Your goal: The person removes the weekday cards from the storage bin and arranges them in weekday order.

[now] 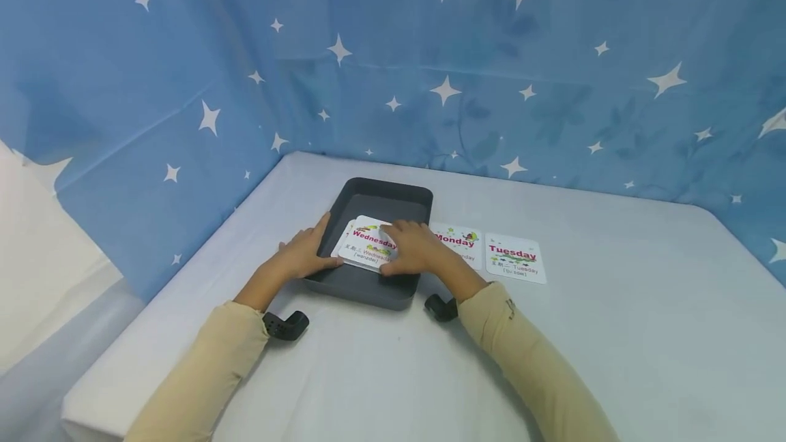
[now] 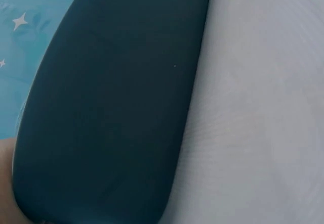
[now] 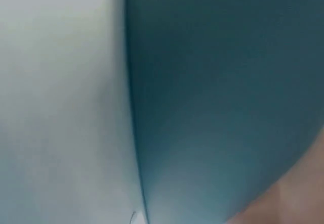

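Observation:
A stack of white word cards (image 1: 368,244) lies in the dark grey tray (image 1: 393,209), its top card reading "Wednesday". My right hand (image 1: 410,248) holds the stack at its right edge, thumb near the lower corner and fingers at the upper one. At the left side of the tray, my left hand (image 1: 304,251) grips the rim, its thumb inside beside the cards' lower left corner. The tray's dark outer wall fills much of the left wrist view (image 2: 111,102) and right wrist view (image 3: 223,82), where neither hand's fingertips show.
A "Monday" card (image 1: 459,241), partly behind my right hand, lies to the right of the tray. Further right is a "Tuesday" card (image 1: 514,258). A white cloth covers the table (image 1: 614,305). Blue star-patterned curtains (image 1: 393,74) hang behind and at the left.

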The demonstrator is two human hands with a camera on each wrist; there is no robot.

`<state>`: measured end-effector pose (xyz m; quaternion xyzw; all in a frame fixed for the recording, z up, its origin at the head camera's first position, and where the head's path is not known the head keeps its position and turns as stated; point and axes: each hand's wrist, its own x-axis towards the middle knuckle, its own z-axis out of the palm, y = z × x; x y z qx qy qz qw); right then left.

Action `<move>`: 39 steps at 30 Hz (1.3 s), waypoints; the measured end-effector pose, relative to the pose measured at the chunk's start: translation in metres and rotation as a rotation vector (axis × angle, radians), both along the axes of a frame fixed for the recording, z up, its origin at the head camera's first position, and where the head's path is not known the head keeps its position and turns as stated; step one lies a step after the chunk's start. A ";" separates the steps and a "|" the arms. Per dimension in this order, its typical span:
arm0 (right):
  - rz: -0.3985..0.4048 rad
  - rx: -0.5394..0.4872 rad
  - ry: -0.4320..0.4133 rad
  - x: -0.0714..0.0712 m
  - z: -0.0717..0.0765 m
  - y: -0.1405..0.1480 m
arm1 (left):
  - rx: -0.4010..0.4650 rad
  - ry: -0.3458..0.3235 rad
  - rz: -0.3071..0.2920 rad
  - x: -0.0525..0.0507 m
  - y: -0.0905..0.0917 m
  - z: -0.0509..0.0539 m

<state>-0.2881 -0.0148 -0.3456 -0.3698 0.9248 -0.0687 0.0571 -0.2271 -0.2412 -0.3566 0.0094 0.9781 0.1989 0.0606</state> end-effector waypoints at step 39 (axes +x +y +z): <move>-0.060 -0.385 0.227 -0.017 0.003 0.146 | 0.002 0.001 -0.047 0.000 -0.005 -0.002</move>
